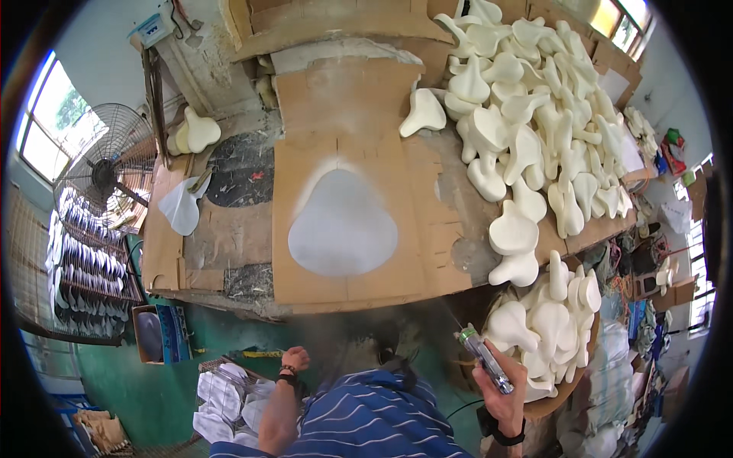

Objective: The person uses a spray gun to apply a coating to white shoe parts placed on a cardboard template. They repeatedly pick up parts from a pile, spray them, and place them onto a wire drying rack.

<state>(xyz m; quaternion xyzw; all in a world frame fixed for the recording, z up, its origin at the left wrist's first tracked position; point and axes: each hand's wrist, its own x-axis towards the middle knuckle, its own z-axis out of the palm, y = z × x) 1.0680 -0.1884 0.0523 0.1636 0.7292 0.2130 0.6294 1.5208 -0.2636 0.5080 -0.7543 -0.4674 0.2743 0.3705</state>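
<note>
My right hand (504, 385) is wrapped around a slim spray gun (485, 359) with a metallic body and a green collar. Its thin tip points up and left toward the table edge. On the cardboard sheet (305, 294) in front of me lies a flat, grey-white, rounded triangular piece (343, 229), with whitish haze around its narrow upper end. Curled into a loose fist, my left hand (295, 359) hangs below the table edge, near a stack of pale cut pieces (221, 397). Nothing shows in it.
Cream foam saddle shapes (527, 114) are heaped on the table's right; more fill a box (584, 378) beside my right hand. A white piece (181, 206) lies at the table's left. A fan (103, 174) and a rack of pale pieces (88, 267) stand farther left.
</note>
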